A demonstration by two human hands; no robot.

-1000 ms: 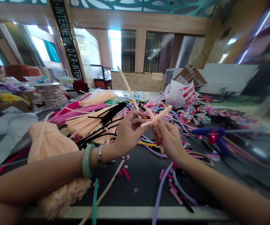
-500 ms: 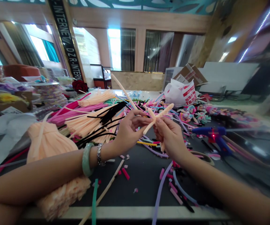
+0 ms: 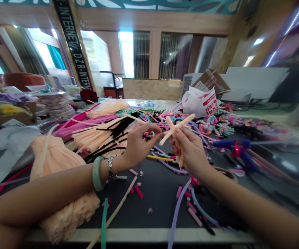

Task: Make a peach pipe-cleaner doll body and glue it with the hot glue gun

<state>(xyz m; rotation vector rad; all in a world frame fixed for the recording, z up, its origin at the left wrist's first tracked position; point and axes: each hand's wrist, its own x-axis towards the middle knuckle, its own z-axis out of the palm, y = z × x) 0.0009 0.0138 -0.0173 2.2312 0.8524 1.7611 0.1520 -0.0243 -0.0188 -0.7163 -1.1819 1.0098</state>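
In front of me, my right hand (image 3: 187, 147) is closed around a small figure of twisted peach pipe cleaners (image 3: 172, 130). Its crossed arms stick out above the thumb, and a bent end shows below the fingers. Just to its left, my left hand (image 3: 143, 140) has thumb and index finger pinched together on a peach pipe cleaner (image 3: 136, 118), whose loose length sticks out behind the hand toward the upper left. The stretch inside the pinch is mostly hidden. A jade-green bangle and a metal bracelet circle the left wrist.
A thick bundle of peach pipe cleaners (image 3: 69, 211) lies under my left forearm. Black stems (image 3: 126, 124) and pink stems cover the table's far left. At right lies a blue glue gun (image 3: 234, 145) with a red light. Cut scraps (image 3: 139, 192) dot the dark mat (image 3: 160, 207).
The loose length behind my left hand has swung down from steeply raised to nearly level. My left hand has shifted slightly left and down, away from the figure's crossing; the right hand barely moved.
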